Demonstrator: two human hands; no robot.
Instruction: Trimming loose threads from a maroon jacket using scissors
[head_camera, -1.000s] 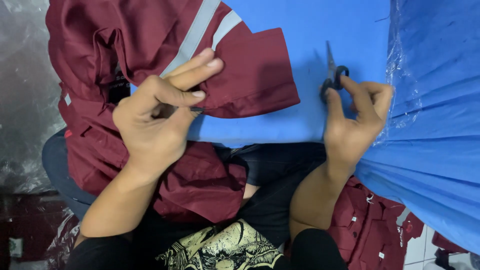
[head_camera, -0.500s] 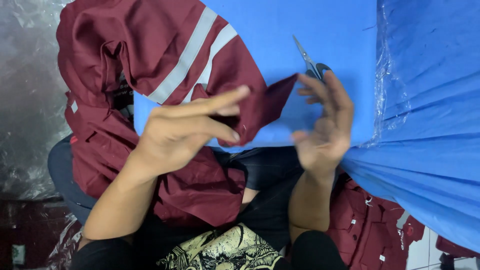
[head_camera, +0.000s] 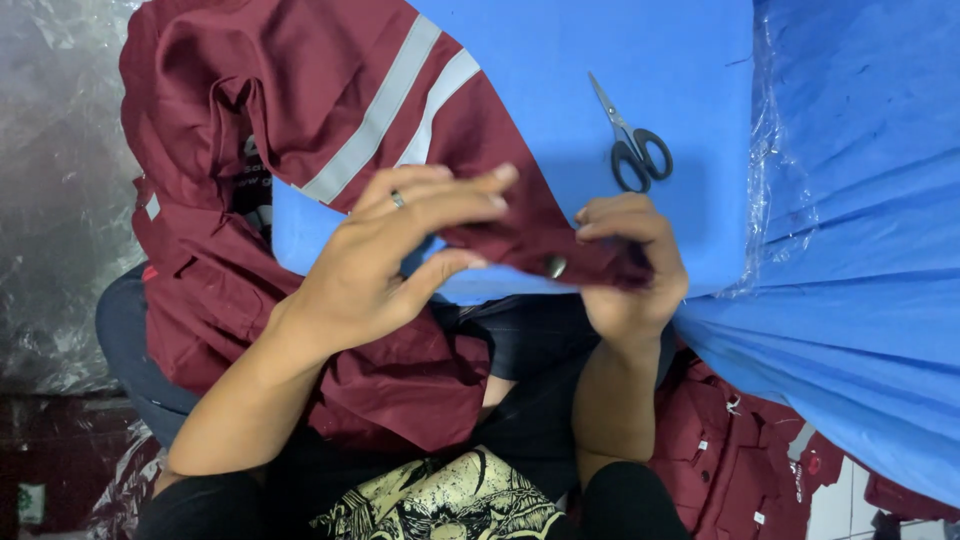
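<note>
- Since a second ago, the right hand (head_camera: 632, 262) has let go of the scissors (head_camera: 632, 146) and come down onto the maroon garment (head_camera: 300, 90).
- Scissors lie apart on the blue bench (head_camera: 600, 40), just above that hand.
- Both hands grip the garment's cuff edge; the left hand (head_camera: 385, 265) pinches it left of the right.
- Step in hand looks like checking the cuff; next calls for turning the cloth between the fingers.

Garment workshop, finishing stage by the look of it. I sit at a flat blue cloth-covered worktable (head_camera: 640, 60). On it, small black-handled scissors (head_camera: 630, 140). Left of the table, a dark red work jacket with grey reflective stripes (head_camera: 300, 100); below its right edge, more folded dark red garments (head_camera: 740, 460). Clear plastic sheeting (head_camera: 60, 200) beyond the jacket.
</note>
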